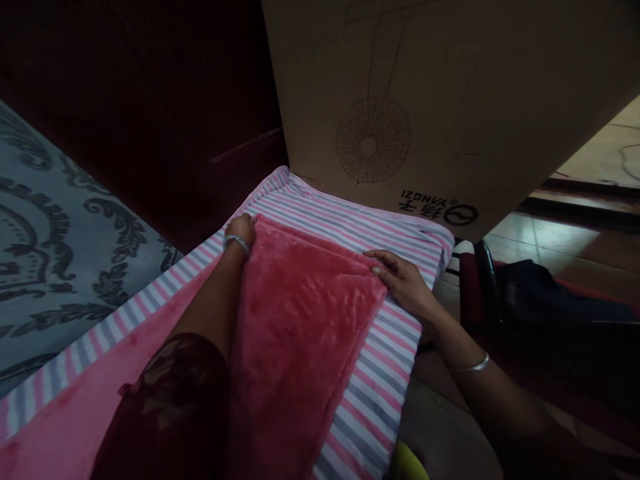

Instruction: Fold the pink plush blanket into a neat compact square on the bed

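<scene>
A pink-red plush blanket [305,320] lies partly folded over a striped pink, white and grey sheet [380,373]. At the far left corner of the fold, my left hand [241,231], with a bracelet at the wrist, is closed on the blanket's edge; its fingertips are partly hidden. My right hand [400,280] pinches the far right corner of the same blanket between thumb and fingers. Between the two hands the blanket's far edge runs in a slightly wrinkled line. A paler pink stretch of plush lies left of my left forearm.
Behind the sheet stands a large cardboard box [450,100] with a fan drawing. A dark red panel [150,120] rises at the back left, beside patterned grey wallpaper [65,253]. On the right are dark cloth [545,287] and a tiled floor [565,243].
</scene>
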The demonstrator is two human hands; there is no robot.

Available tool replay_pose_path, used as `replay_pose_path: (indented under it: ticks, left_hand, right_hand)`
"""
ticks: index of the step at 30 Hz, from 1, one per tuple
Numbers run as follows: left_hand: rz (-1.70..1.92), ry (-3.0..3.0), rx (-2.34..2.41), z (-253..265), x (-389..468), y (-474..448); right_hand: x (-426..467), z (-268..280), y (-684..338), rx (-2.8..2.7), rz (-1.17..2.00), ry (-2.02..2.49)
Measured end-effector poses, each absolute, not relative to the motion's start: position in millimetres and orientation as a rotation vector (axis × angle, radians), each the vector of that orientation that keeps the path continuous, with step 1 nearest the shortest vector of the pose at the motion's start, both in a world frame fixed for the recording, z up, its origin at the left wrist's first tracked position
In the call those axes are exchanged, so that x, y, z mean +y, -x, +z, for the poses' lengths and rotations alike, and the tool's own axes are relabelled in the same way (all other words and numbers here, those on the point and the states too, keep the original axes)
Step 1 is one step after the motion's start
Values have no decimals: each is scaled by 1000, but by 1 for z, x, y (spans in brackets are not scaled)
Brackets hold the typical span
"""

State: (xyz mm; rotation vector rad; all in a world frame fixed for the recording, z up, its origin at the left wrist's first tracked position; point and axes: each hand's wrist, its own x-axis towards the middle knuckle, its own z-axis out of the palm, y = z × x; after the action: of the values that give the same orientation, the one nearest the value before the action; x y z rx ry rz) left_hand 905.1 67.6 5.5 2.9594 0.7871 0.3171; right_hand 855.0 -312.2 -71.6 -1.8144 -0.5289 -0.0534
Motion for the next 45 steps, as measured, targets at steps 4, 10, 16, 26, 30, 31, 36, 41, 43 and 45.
replay_pose_path:
  ticks: [4, 10, 16, 26, 30, 31, 36, 41, 43, 45]
  left_hand:
    - [182, -2953, 755, -1, 73, -912]
    - [574, -2987, 388, 15, 48, -884]
    - [264, -2704, -779, 3, -72, -788]
    - [248, -2873, -706, -21, -122, -726]
    - [202, -2815, -750, -19, -116, -725]
    - [176, -2767, -748, -17, -115, -725]
    - [230, -2618, -538, -6, -102, -704]
    - [248, -2702, -425, -6, -87, -634]
    - [250, -2737, -406, -11, -85, -608]
    - [264, -2763, -391, -15, -83, -592]
  right_hand:
    - [-313, -73, -856, -530, -73, 1851]
    - [-313, -74, -859, -549, -80, 1878]
    - [-311, -78, -862, -548, -69, 1873]
    - [-309, -78, -867, -555, -108, 1931]
    - [-308, -79, -867, -536, -119, 1953]
    - [-308, -79, -866, -536, -117, 1961]
    - [-308, -78, -865, -532, -127, 1966]
    - [-310, -81, -865, -549, -146, 1955]
    - [-311, -82, -866, -563, -161, 1953]
    - [-311, -83, -867, -564, -167, 1972]
